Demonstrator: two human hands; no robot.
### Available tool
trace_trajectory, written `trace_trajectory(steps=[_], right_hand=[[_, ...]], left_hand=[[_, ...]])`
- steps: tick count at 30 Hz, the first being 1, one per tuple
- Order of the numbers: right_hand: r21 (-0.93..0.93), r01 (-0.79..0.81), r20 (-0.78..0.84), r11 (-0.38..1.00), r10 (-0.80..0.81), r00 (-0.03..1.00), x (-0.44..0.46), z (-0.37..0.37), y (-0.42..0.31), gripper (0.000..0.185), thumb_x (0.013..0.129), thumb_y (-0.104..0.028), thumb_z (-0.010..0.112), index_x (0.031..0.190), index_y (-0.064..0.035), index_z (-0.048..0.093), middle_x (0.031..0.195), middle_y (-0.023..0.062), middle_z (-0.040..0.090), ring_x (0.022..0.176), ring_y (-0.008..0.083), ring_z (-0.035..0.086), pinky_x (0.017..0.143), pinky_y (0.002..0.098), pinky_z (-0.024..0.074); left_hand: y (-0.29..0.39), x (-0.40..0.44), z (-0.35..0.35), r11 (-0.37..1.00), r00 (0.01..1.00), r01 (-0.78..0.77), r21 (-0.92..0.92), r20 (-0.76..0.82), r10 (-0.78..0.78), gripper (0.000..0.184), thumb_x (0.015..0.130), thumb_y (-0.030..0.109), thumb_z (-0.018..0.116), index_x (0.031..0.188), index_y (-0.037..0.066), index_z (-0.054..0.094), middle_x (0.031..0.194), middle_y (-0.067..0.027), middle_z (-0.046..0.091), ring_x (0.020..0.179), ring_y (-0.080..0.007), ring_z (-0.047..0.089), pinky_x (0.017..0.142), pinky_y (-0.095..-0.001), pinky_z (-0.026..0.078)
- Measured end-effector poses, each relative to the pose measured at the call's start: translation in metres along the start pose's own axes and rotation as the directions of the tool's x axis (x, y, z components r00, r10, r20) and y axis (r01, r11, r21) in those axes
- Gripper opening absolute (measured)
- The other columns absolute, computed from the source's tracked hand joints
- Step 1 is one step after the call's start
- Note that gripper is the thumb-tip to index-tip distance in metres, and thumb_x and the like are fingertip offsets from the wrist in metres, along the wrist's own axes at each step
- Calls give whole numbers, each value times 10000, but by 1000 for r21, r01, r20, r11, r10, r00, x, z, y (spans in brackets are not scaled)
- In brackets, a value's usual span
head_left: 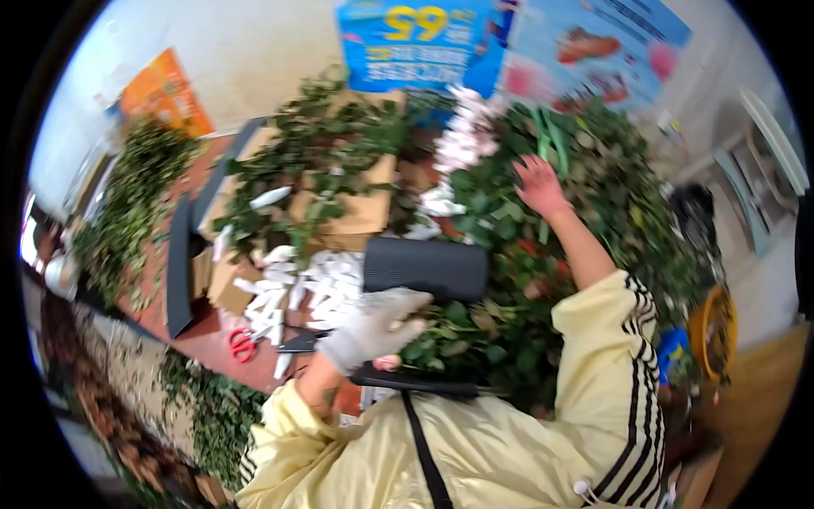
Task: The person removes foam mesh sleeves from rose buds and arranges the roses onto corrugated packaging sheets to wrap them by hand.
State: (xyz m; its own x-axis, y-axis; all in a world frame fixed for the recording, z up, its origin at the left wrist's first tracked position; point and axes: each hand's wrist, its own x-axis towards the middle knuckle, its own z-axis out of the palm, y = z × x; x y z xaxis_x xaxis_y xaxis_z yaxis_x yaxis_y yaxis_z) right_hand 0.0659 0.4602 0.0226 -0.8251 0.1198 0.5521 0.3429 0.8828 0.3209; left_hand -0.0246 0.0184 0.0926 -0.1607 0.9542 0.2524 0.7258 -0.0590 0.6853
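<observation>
My left hand (pixel 377 327), in a pale glove, is beside the near end of a dark ribbed block (pixel 426 268), next to green leafy stems (pixel 475 335). Its fingers are apart, and a stem may lie under them. My bare right hand (pixel 541 187) reaches over the big pile of leafy stems (pixel 610 187) at the right, close to some bright green stalks (pixel 555 140). Its fingers are partly spread and blurred; whether it touches a stem is unclear. A pink bloom (pixel 387 362) sits just below my left hand.
Red-handled scissors (pixel 242 345) and many white strips (pixel 326 284) lie left of the block. Behind them are cardboard (pixel 356 208) with leafy stems and a row of pale pink-white wrapped pieces (pixel 465 136). An orange round basket (pixel 714 332) stands at the right.
</observation>
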Motion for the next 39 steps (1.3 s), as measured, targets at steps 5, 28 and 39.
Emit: trace_trajectory(steps=[5,28,39], right_hand=[[226,-147,-53,963,163,985,40,-77,-34,345,741,-262,640,1054,-129,590,1101,100,576,1052,296,524,937,389,398],[748,-360,-446,557,824,349,67,-311,197,319,782,-208,554,1010,12,594,844,69,622,720,204,559,679,339,463],[691,-47,-707,721,688,165,8,-382,128,131,838,-54,553,961,-17,576,872,80,612,697,166,553,663,285,476]], left_hand=[[-6,4,-14,948,990,138,-287,58,-126,350,856,162,600,1145,-33,572,1000,-142,641,863,-201,618,765,-297,481],[-7,-17,-34,861,992,119,-494,24,-123,341,852,135,594,1136,-54,572,966,-128,647,846,-172,608,772,-288,474],[18,-4,-42,829,985,-57,-556,-166,-43,394,816,173,616,1143,-42,564,1006,-126,631,874,-174,597,781,-298,475]])
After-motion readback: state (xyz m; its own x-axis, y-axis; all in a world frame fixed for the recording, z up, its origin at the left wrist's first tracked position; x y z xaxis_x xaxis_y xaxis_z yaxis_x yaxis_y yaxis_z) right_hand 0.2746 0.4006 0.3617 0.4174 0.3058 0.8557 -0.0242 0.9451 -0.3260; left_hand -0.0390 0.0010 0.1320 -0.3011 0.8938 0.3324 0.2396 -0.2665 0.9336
